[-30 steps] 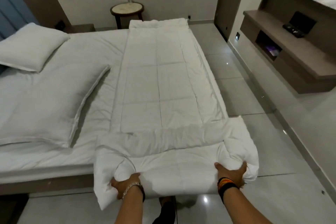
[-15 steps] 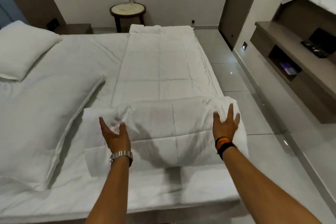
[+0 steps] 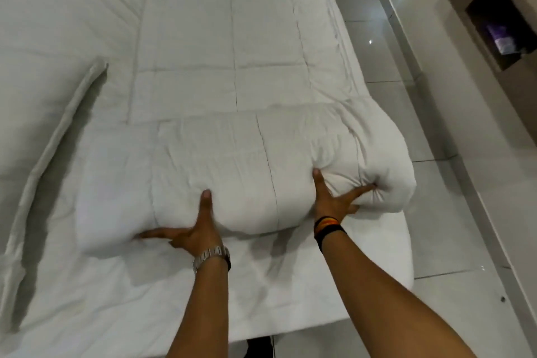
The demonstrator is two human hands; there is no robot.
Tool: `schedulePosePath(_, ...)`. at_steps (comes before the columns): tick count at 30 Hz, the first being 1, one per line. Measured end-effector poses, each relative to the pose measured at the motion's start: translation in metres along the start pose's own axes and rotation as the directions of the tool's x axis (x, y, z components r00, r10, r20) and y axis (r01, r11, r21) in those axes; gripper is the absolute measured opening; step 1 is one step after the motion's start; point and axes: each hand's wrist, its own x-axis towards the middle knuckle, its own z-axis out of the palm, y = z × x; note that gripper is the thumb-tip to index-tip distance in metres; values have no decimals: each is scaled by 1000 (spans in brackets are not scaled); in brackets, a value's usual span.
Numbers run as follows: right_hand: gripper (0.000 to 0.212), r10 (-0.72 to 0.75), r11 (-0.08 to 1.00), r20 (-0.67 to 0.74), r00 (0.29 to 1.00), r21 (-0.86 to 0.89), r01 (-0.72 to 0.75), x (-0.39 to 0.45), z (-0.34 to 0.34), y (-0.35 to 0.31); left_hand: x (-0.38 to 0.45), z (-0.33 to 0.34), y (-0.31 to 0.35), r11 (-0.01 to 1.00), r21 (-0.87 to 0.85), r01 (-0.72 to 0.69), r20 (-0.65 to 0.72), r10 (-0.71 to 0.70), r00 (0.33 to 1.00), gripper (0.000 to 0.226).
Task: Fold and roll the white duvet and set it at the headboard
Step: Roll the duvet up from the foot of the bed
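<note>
**Roll begun at the near edge, most of the duvet still flat**

Nearest, the bed [image 3: 290, 293] shows bare sheet along its near edge; just beyond it, both hands press flat and spread, gripping nothing, against the near face of the rolled end of the white duvet [image 3: 232, 160]; the left hand [image 3: 193, 234] sits low at the roll's base, the right hand [image 3: 334, 200] towards the bed's right edge. Farther off, the folded strip lies unrolled; I judge roughly 1 turn done, with rolling and placing at the headboard, out of view, left.
</note>
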Motion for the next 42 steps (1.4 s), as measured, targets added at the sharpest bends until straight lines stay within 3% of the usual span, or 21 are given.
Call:
schedulePosePath(2,149,-15,999,4,1000,-33,15,4,12,-10,3,18,13,996,91,1,20,-3,1000,172)
schedulePosePath(5,135,-24,996,6,1000,-87,25,11,23,-22,3,36,26,974,226,4,100,-27,995,149)
schedulePosePath(8,116,-15,999,12,1000,-33,16,6,20,-25,2,34,41,946,318,-57,144,11,989,134)
schedulePosePath(12,106,-38,999,62,997,23,36,-21,-22,-21,-28,-11,41,964,264,-38,154,-3,988,122)
schedulePosePath(18,104,-23,992,116,993,124,9,-83,-123,-12,-98,-103,28,987,157,31,168,-57,984,128)
schedulePosePath(22,106,19,994,143,990,101,-33,-129,-212,38,-167,-191,-1,977,210,26,148,-58,987,121)
schedulePosePath(26,110,89,996,130,987,-37,-85,-180,-295,96,-218,-277,-31,951,304,49,125,-91,988,120)
schedulePosePath(29,112,60,993,67,996,-109,-53,-198,-323,112,-237,-309,-37,958,273,86,105,-119,987,119)
schedulePosePath(34,103,-14,998,113,994,-66,21,-203,-307,50,-240,-302,2,982,169,86,128,-108,986,118)
schedulePosePath(36,102,-65,998,140,988,4,65,-198,-283,10,-224,-279,30,994,101,47,149,-62,987,111)
schedulePosePath(38,104,-176,979,221,959,137,148,-182,-244,-32,-195,-251,62,995,-59,-83,222,94,971,99)
schedulePosePath(40,106,-249,956,306,919,227,184,-164,-203,-79,-163,-219,95,945,-198,-261,323,314,893,85)
schedulePosePath(42,87,-319,939,352,880,245,243,-144,-172,-110,-140,-191,122,881,-175,-439,440,469,766,76)
